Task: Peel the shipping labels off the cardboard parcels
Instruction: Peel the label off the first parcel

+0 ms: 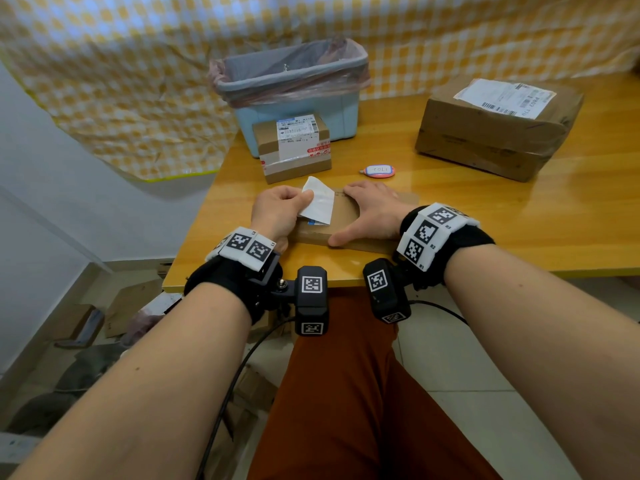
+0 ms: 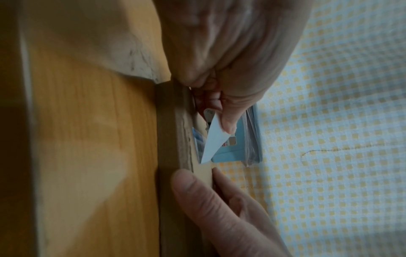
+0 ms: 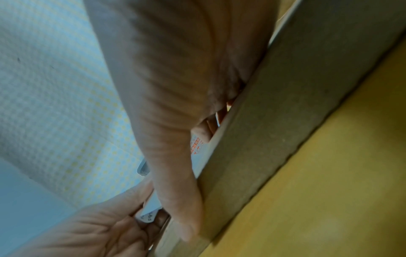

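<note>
A flat cardboard parcel [image 1: 341,216] lies near the table's front edge. My left hand [image 1: 280,211] pinches the white shipping label [image 1: 318,202], lifted and curled up off the parcel's top; its lower corner still sticks to the cardboard. In the left wrist view the label [image 2: 212,142] stands up beside the parcel's edge [image 2: 173,139] under my thumb. My right hand [image 1: 372,211] lies flat on the parcel with the thumb against its front side, and the right wrist view shows that thumb [image 3: 178,182] along the cardboard [image 3: 285,121]. Two other parcels, a small one [image 1: 294,150] and a big one [image 1: 498,129], carry labels.
A light blue bin [image 1: 294,95] lined with a plastic bag stands behind the small parcel. A small pink tag [image 1: 377,170] lies mid-table. The wooden table [image 1: 519,220] ends just before my wrists. A checked yellow cloth hangs behind.
</note>
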